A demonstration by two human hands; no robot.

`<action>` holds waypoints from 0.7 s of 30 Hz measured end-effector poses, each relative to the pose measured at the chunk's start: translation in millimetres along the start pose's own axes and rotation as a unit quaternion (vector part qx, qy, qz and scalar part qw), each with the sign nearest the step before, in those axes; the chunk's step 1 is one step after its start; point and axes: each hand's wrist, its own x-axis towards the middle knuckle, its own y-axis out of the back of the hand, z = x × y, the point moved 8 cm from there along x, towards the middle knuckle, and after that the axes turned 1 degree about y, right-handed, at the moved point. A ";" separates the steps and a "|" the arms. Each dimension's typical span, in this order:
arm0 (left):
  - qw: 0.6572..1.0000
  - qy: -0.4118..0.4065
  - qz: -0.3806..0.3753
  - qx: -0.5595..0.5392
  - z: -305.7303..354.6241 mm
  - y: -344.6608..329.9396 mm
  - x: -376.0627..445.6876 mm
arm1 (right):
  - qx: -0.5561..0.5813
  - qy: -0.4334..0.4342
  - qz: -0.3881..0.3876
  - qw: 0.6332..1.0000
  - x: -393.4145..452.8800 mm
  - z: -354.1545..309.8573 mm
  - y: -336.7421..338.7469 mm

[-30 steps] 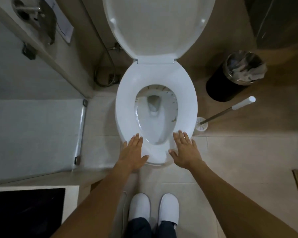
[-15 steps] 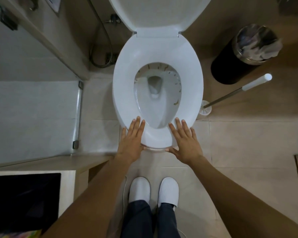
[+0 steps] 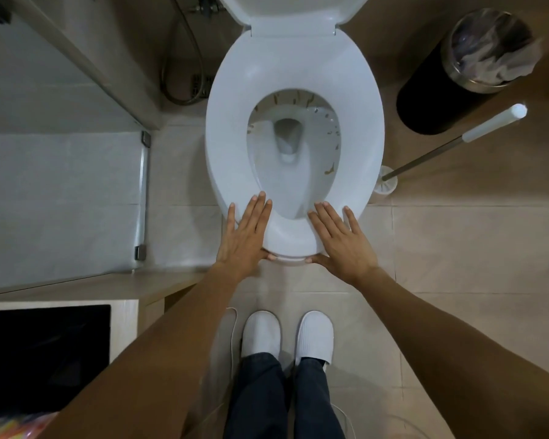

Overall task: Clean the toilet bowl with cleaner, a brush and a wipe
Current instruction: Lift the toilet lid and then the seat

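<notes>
Brush right of toilet seat, bin behind, nothing blocking

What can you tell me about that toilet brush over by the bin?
The toilet brush stands in a small white holder on the tan floor, just right of the toilet seat and in front of the black bin. Its thin, metal-looking shaft leans up and to the right, ending in a white, plastic-looking grip. The bristle head is hidden inside the holder. Nothing but the holder touches it; both hands, left hand and right hand, lie flat at the seat's front edge.
</notes>
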 end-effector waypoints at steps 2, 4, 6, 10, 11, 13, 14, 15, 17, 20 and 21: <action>0.997 -0.012 0.038 0.067 2.6 -2.4 -2.8 | -0.026 0.025 0.028 0.999 -0.6 -4.8 3.4; 0.993 -0.011 0.066 0.101 3.1 -3.4 -5.8 | -0.039 0.032 0.038 0.998 -2.0 -7.3 3.2; 0.990 -0.012 0.078 0.117 2.7 -4.3 -7.1 | -0.055 0.037 0.035 0.997 -2.9 -9.2 0.9; 0.986 -0.026 0.086 0.144 0.5 -8.9 -7.8 | -0.094 0.045 0.034 0.994 -2.8 -12.6 1.4; 0.984 -0.030 0.091 0.148 0.3 -7.8 -8.1 | -0.100 0.046 0.038 0.993 -2.8 -13.0 1.2; 0.982 -0.038 0.101 0.153 0.4 -5.2 -8.5 | -0.108 0.045 0.041 0.992 -3.2 -14.0 -0.4; 0.982 -0.042 0.108 0.152 0.7 -4.4 -8.8 | -0.110 0.044 0.042 0.992 -3.8 -14.8 -1.6; 0.981 -0.048 0.117 0.148 1.3 -3.4 -9.3 | -0.112 0.042 0.044 0.992 -4.3 -15.6 -2.6; 0.981 -0.062 0.132 0.129 3.0 -0.1 -11.7 | -0.108 0.035 0.047 0.992 -7.0 -17.1 -1.7; 0.981 -0.083 0.151 0.094 4.0 10.3 -18.9 | -0.088 0.022 0.055 0.994 -13.5 -16.9 7.0; 0.981 -0.089 0.155 0.079 4.0 16.8 -21.8 | -0.082 0.020 0.057 0.995 -15.8 -17.0 12.4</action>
